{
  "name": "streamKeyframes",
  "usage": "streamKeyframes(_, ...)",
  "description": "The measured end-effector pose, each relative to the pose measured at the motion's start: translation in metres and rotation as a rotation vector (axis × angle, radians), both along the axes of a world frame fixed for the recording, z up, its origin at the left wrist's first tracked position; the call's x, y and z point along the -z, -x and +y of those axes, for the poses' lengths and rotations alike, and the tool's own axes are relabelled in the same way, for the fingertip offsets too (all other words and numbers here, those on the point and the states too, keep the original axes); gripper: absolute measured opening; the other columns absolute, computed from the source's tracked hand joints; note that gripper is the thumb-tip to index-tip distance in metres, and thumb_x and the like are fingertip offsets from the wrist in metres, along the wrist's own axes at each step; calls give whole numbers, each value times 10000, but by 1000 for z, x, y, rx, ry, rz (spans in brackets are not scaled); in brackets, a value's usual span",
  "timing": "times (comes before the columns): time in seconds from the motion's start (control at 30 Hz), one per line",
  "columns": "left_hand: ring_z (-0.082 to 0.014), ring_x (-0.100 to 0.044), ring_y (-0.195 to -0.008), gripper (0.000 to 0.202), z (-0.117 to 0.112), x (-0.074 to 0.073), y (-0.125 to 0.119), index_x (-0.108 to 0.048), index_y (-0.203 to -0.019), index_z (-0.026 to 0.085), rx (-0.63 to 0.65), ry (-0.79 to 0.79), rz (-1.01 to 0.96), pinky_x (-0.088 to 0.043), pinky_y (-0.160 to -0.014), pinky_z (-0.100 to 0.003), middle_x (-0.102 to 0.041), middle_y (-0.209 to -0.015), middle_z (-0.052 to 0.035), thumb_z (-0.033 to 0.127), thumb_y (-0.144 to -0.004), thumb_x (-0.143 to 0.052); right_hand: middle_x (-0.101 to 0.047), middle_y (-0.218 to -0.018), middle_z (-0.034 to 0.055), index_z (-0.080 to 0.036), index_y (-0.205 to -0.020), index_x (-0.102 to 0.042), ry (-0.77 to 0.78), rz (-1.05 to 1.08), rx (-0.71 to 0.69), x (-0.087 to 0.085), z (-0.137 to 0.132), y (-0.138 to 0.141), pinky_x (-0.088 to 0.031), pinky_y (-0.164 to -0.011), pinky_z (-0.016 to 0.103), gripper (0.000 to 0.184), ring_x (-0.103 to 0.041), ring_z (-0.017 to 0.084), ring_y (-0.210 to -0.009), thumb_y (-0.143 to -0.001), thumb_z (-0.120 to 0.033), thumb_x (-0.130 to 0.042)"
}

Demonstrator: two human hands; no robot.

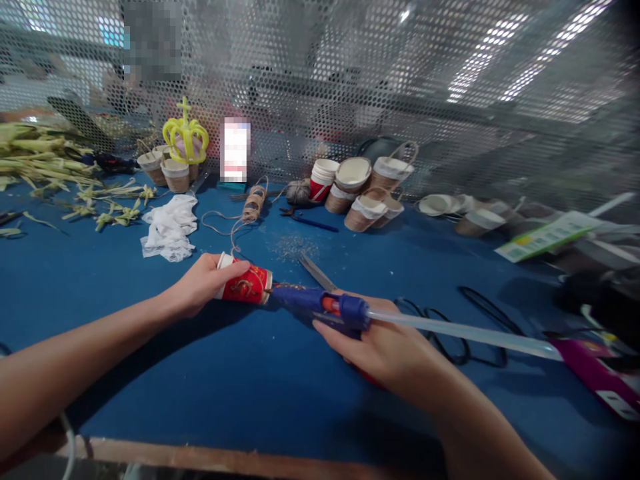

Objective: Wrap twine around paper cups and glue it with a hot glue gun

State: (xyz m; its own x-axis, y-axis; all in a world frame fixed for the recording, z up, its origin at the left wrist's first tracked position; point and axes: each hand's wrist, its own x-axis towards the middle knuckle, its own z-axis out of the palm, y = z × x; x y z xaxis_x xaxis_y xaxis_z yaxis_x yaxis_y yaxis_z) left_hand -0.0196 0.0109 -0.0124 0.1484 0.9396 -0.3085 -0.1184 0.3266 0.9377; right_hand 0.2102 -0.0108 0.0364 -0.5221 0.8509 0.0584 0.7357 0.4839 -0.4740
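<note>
A red paper cup [250, 285] lies tilted on its side in my left hand [203, 283], its white rim toward the palm and its base toward the right. My right hand [383, 343] grips a blue hot glue gun [305, 301], whose nozzle meets the cup near its base edge. From the back of the gun a long clear glue stick [460, 332] sticks out to the right. Twine runs from the cup to a twine bundle [254, 204] behind it. Scissors [317, 272] lie just behind the gun, their handles hidden by my right hand.
Twine-wrapped cups [367, 212] stand at the back, with pliers [310, 220] before them. A white cloth [171, 227], a yellow crown ornament [185, 137] and dry husks [40, 157] are on the left. A black cable [485, 313] coils at right. Perforated metal [310, 73] closes off the back.
</note>
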Motion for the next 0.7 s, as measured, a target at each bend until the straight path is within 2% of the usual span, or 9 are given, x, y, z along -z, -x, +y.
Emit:
streamKeyframes(0.1, -127, -599, -526, 222, -1, -2, 0, -644, -664, 113, -18, -2, -2, -458, -607, -252, -681, -599, -36, 334, -688, -633, -513, -530, -32, -216, -615, -473, -14, 17, 5, 1, 0, -1, -370, -468, 251, 164, -453, 114, -450, -763, -284, -492)
streamKeyframes(0.27, -164, -634, -587, 229, -1, 0, -1, -645, -711, 105, 3, 3, -37, -474, -662, -291, -701, -645, -67, 334, -694, -630, -547, -572, -9, -212, -647, -510, -11, -9, -16, 2, 1, -1, -387, -484, 273, 145, -474, 133, -476, -770, -283, -483)
streamKeyframes(0.5, -119, -601, -554, 203, -5, 0, -3, -656, -670, 121, -24, -39, -13, -457, -599, -224, -694, -637, -25, 324, -678, -644, -545, -556, -19, -213, -618, -490, -86, 16, 5, -1, 2, 1, -399, -508, 260, 139, -484, 127, -475, -751, -252, -500)
streamKeyframes(0.7, -97, -588, -543, 205, -7, -1, -3, -659, -663, 128, -16, -52, 5, -442, -569, -191, -688, -624, -8, 330, -688, -635, -541, -555, -29, -204, -617, -488, -87, 26, 16, 1, 3, -1, -391, -489, 230, 153, -471, 108, -468, -761, -254, -498)
